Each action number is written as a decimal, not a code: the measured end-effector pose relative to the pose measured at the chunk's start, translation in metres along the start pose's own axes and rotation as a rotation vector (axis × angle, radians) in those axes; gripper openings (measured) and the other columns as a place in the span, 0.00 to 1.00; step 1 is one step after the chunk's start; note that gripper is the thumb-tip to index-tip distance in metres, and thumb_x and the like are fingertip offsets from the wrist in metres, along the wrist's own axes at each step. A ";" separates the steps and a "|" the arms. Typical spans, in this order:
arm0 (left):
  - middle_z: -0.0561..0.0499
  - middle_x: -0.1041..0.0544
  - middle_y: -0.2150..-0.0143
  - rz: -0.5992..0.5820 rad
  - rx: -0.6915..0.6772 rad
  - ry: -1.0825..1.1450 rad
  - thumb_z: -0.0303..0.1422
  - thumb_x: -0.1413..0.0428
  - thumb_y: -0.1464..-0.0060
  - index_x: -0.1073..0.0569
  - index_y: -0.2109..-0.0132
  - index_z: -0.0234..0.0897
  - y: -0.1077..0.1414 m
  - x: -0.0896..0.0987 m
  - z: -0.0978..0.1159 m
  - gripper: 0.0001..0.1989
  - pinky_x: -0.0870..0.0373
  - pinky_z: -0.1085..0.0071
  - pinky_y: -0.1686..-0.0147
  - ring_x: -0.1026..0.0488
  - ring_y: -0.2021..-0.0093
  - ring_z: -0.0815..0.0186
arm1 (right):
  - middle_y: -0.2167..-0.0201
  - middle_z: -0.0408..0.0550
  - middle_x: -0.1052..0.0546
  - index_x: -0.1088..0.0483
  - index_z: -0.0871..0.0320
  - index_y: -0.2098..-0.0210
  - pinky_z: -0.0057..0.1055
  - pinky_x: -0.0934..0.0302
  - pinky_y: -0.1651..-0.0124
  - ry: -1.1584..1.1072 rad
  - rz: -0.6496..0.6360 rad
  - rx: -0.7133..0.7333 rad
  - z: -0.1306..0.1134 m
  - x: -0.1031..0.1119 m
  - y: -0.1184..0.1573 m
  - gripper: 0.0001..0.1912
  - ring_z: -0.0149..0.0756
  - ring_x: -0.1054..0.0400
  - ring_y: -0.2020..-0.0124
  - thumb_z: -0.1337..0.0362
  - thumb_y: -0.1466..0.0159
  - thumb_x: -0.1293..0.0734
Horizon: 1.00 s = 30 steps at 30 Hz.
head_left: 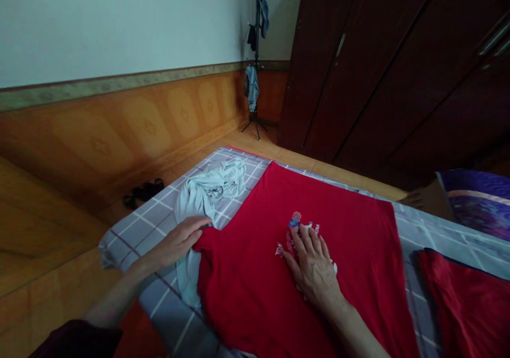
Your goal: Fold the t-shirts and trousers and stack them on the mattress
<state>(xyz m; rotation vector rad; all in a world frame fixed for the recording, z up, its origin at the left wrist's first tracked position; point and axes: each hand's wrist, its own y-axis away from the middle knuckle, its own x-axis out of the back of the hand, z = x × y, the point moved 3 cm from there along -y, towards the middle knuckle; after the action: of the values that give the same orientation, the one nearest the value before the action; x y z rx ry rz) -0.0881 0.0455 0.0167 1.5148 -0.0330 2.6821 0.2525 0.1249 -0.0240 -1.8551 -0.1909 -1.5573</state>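
Note:
A red T-shirt (255,273) with a printed design on its chest lies spread over the bed. At its left sleeve edge, my left hand (183,242) has its fingers closed on the cloth. My right hand (316,270) rests flat on the middle of the shirt, fingers stretched out over the print and hiding part of it. A pale grey-green garment (195,196) lies crumpled on the bed just beyond my left hand, and part of it runs under the red sleeve.
Another red garment (466,299) with a dark edge lies at the right on the checked bedsheet (145,225). Dark shoes (144,192) stand on the floor at left. A coat stand (257,44) and dark wardrobe (358,71) are behind. A box (428,201) and purple fabric (482,201) sit at right.

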 end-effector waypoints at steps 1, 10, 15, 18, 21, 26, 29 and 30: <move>0.47 0.34 0.39 -0.034 -0.057 0.009 0.28 0.57 0.43 0.34 0.41 0.40 0.003 -0.002 0.003 0.23 0.45 0.57 0.39 0.39 0.39 0.59 | 0.39 0.62 0.39 0.38 0.64 0.40 0.53 0.48 0.41 -0.003 0.008 0.009 0.000 0.000 0.000 0.30 0.58 0.48 0.37 0.50 0.32 0.45; 0.46 0.30 0.51 -0.219 -0.101 -0.157 0.37 0.44 0.50 0.37 0.41 0.37 0.016 0.024 -0.002 0.28 0.40 0.61 0.47 0.35 0.50 0.57 | 0.39 0.62 0.38 0.38 0.65 0.40 0.54 0.48 0.41 -0.011 0.028 0.026 0.003 -0.004 0.002 0.30 0.57 0.48 0.38 0.50 0.32 0.48; 0.49 0.27 0.67 -0.226 -0.068 -0.412 0.30 0.47 0.50 0.27 0.66 0.37 0.017 0.048 -0.028 0.05 0.39 0.64 0.54 0.31 0.60 0.59 | 0.39 0.63 0.38 0.38 0.66 0.40 0.53 0.48 0.41 0.011 0.048 0.044 0.003 -0.003 0.002 0.31 0.58 0.48 0.38 0.49 0.32 0.49; 0.44 0.25 0.67 -0.039 0.078 -0.605 0.26 0.51 0.49 0.27 0.70 0.36 0.013 0.071 -0.049 0.08 0.39 0.59 0.54 0.30 0.61 0.55 | 0.39 0.63 0.38 0.38 0.65 0.41 0.54 0.48 0.41 0.008 0.018 0.051 0.003 -0.003 0.001 0.30 0.58 0.48 0.38 0.51 0.31 0.50; 0.41 0.26 0.65 0.146 0.201 -0.713 0.25 0.50 0.51 0.25 0.67 0.34 0.012 0.084 -0.051 0.09 0.42 0.52 0.49 0.30 0.58 0.51 | 0.39 0.64 0.39 0.39 0.65 0.40 0.54 0.48 0.41 0.002 0.008 0.051 0.004 -0.004 0.002 0.29 0.57 0.48 0.38 0.52 0.32 0.49; 0.44 0.28 0.53 0.000 0.066 -0.282 0.34 0.52 0.43 0.28 0.53 0.35 0.016 0.055 -0.007 0.14 0.38 0.62 0.48 0.33 0.50 0.58 | 0.39 0.62 0.39 0.40 0.64 0.39 0.53 0.49 0.40 -0.005 0.019 0.056 0.005 -0.006 0.002 0.30 0.56 0.48 0.37 0.51 0.32 0.49; 0.45 0.29 0.52 -0.119 0.070 -0.153 0.43 0.43 0.51 0.28 0.55 0.36 0.024 0.028 0.016 0.19 0.38 0.61 0.48 0.35 0.50 0.56 | 0.39 0.62 0.38 0.39 0.64 0.40 0.54 0.49 0.41 -0.007 0.022 0.056 0.004 -0.005 0.001 0.30 0.56 0.48 0.38 0.50 0.31 0.50; 0.45 0.29 0.53 -0.118 0.078 -0.136 0.43 0.41 0.54 0.27 0.58 0.35 0.026 0.022 0.020 0.19 0.38 0.60 0.48 0.35 0.50 0.55 | 0.39 0.63 0.38 0.38 0.65 0.40 0.54 0.48 0.41 -0.009 0.025 0.055 0.004 -0.004 0.001 0.30 0.56 0.48 0.38 0.50 0.31 0.50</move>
<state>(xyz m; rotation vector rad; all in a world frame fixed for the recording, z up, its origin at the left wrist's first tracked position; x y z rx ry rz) -0.0837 0.0196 0.0463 1.6637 0.1514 2.5131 0.2553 0.1277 -0.0278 -1.8156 -0.2113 -1.5125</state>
